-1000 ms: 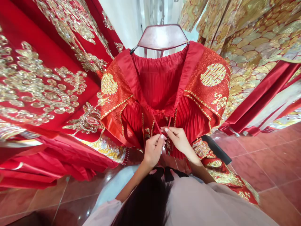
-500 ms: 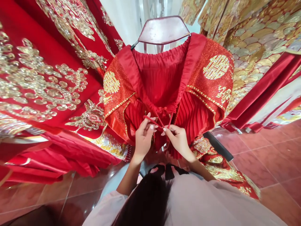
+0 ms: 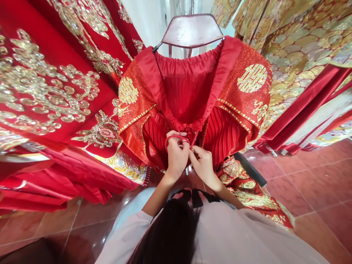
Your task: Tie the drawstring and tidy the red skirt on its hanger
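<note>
A red pleated garment (image 3: 231, 132) with glittery shoulder panels and gold round emblems hangs in front of me, its gathered neckline held wide. From the front of the neckline comes a thin red drawstring (image 3: 178, 137). My left hand (image 3: 177, 154) is closed on the drawstring, which loops over its fingers. Close beside it, my right hand (image 3: 202, 163) pinches the other part of the cord between thumb and fingertips. The two hands nearly touch below the neckline. What lies between the right fingertips is partly hidden.
A dark-rimmed hanger (image 3: 192, 32) stands above the collar. Red cloth with beaded ornament (image 3: 55, 88) hangs at left, gold-scaled cloth (image 3: 299, 47) at right. Below right, a gold-embroidered red cloth (image 3: 255, 198) hangs near a black bar (image 3: 250, 169) over red floor tiles (image 3: 316, 183).
My left hand has moved right and closer to the right hand, and the drawstring now curls round its fingers. The right hand has shifted slightly lower. The view has moved a little.
</note>
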### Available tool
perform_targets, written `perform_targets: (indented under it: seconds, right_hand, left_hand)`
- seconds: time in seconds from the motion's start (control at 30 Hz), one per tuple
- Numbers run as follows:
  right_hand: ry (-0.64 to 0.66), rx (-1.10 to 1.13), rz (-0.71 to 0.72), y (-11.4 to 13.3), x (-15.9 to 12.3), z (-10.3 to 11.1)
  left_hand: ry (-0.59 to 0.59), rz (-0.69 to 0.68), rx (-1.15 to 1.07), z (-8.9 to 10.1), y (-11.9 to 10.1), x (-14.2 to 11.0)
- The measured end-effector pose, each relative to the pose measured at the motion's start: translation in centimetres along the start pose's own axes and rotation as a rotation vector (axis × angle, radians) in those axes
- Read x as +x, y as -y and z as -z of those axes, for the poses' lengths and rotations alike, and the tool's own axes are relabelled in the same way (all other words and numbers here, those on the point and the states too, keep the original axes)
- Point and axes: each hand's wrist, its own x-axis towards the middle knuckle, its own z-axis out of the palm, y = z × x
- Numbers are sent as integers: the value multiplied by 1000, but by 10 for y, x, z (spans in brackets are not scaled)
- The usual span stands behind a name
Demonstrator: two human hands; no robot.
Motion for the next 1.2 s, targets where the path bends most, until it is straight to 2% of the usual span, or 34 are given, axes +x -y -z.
perform_targets:
  seconds: [0.2,0.33,0.47,0.63,0.73,0.8,0.93,1.07,1.2]
  right_hand:
    - [105,223,-124,0,1,0]
    - [52,234,-136,0,0,-5]
    - [21,245,-129,-2,0,-9]
    - [57,289,-146,-2,2,-7]
    - [81,295,-159,-1,2,-7]
    - [87,308,-160,-1,3,-7]
    - [76,331,-173,-3,4,-6]
    - [87,374,-195,-2,4,-3]
    - [120,426,-203,5,3,1]
  left_hand:
    - [3,66,-249,0,-2,1]
    - [-10,131,-360,-1,-4,5]
    - [-45,139,-421,-2,1,9]
    - [-16,155,-471,1,3,8]
    - [57,232,-576,4,5,5]
    - [103,274,-650,6,9,3]
    - [121,236,-705,10,21,2]
    - [93,261,-725,16,35,1]
    - [6,351,-743,28,47,4]
